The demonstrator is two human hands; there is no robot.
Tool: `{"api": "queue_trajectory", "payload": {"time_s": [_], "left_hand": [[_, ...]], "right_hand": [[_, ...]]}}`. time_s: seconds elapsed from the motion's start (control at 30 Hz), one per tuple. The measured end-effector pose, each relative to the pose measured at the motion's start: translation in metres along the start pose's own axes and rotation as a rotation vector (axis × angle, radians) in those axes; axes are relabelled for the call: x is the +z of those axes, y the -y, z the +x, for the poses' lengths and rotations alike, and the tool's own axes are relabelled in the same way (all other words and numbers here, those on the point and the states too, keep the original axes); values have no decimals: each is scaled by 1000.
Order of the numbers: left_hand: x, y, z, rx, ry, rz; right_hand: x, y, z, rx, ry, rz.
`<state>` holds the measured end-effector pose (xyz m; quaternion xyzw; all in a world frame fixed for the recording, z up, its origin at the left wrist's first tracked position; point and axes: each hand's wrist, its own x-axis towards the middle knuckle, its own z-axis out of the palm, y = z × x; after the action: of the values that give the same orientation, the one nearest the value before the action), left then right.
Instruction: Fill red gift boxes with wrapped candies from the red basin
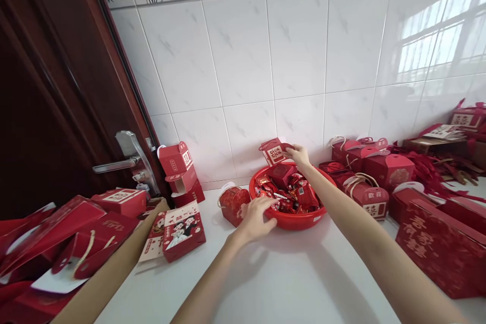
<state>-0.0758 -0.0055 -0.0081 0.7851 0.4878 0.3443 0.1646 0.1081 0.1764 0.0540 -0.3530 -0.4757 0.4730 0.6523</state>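
Observation:
A round red basket (pixel 296 221) on the white table holds red-wrapped candies (pixel 304 195) and a small dark red box. My right hand (pixel 298 156) pinches the flap of a small red box (pixel 274 154) with a white label, above the basket's back rim. Over the basket's front left edge is my left hand (pixel 258 217), its fingers apart and nothing visible between them. Just behind that hand, a red gift box (pixel 232 204) with a rope handle stands beside the basket.
Left of centre lies a red box with a printed couple (pixel 185 233); stacked red boxes (pixel 178 167) stand near the door handle (pixel 116 164). A carton (pixel 125 258) of red boxes fills the lower left. More gift boxes (pixel 391 169) and a large red box (pixel 440 248) occupy the right.

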Motion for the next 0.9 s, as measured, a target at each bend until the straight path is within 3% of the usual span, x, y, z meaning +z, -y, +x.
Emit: {"api": "queue_trajectory", "payload": {"time_s": [0.07, 0.17, 0.4, 0.5, 0.57, 0.67, 0.8, 0.9], "left_hand": [[15, -5, 2, 15, 42, 63], [28, -12, -3, 26, 5, 47], [27, -23, -18, 13, 1, -84], [23, -17, -15, 37, -16, -102], [19, -8, -9, 63, -27, -145], [6, 5, 2, 34, -67, -392], [-21, 1, 10, -103, -373, -813], [-41, -21, 1, -77, -437, -855]], "right_hand": [[-9, 6, 3, -10, -36, 14], [-21, 15, 3, -31, -55, 27], [-31, 48, -18, -104, -6, 80], [-42, 70, -48, -168, 70, 64], [-54, 87, -76, -297, 203, -69], [-77, 114, -123, -375, 303, -304], [-97, 133, -179, -405, 547, -517], [-99, 123, -213, -418, 738, -602]]}}
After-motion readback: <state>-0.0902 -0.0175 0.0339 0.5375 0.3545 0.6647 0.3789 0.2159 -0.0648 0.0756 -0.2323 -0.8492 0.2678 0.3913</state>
